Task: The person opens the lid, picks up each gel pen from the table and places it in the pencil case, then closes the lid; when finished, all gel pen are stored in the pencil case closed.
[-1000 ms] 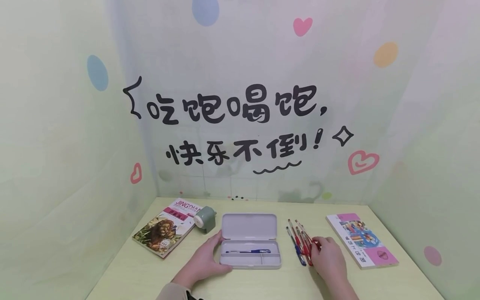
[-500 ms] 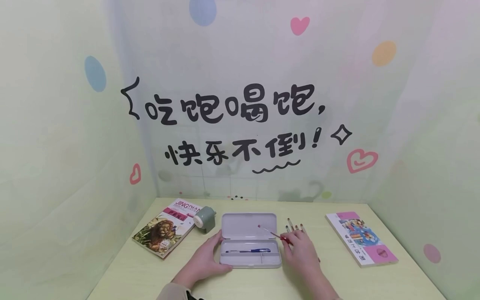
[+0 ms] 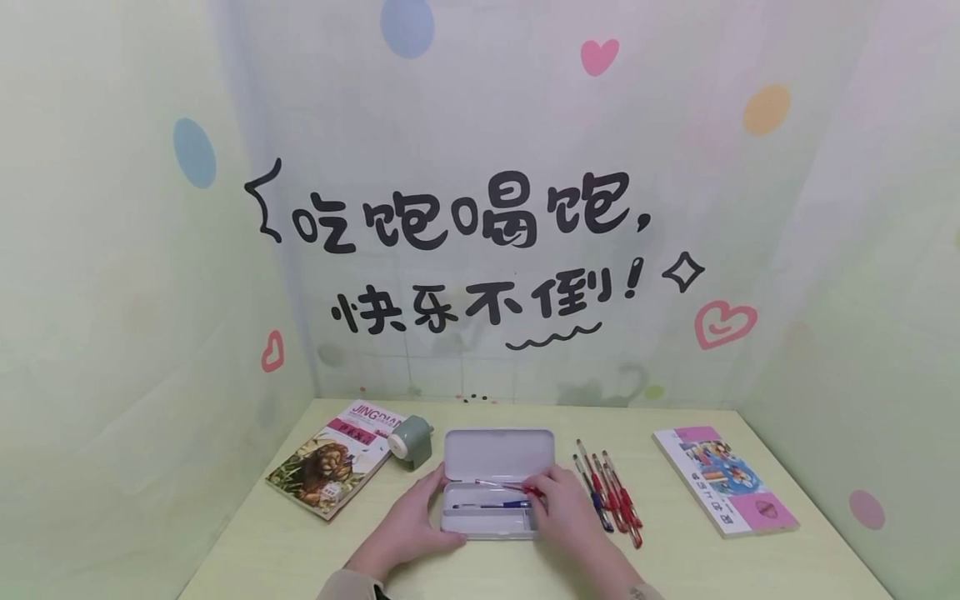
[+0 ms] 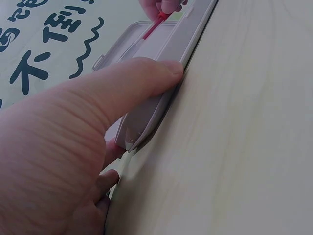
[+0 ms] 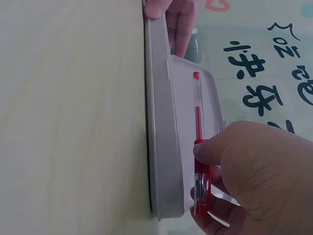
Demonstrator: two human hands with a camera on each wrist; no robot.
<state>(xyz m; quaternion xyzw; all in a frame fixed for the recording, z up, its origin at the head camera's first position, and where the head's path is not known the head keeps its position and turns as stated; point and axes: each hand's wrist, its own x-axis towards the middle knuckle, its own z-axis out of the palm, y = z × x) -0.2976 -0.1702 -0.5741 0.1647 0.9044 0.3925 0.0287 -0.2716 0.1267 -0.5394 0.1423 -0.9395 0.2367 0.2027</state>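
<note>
A pale lilac pencil case (image 3: 486,535) lies open on the table, its lid tipped back. My left hand (image 3: 408,518) grips the case's left end; in the left wrist view the thumb presses on the front edge while the fingers go round behind. My right hand (image 3: 564,508) pinches a red gel pen (image 5: 198,122) between thumb and fingers, over the case's back compartment. Inside that compartment is a blue pen (image 3: 491,505), partly covered by my right hand. To the right of the case lie several red and blue pens (image 3: 609,498) in a loose bunch.
A green pencil sharpener (image 3: 414,442) stands behind my left hand, beside a book with a lion cover (image 3: 330,458). A pink and white book (image 3: 726,481) lies at the right side of the table (image 3: 465,575). A printed curtain wall encloses the back and sides.
My right hand has picked the red gel pen out of the bunch and moved left with it, over the pencil case. My left hand stays on the case.
</note>
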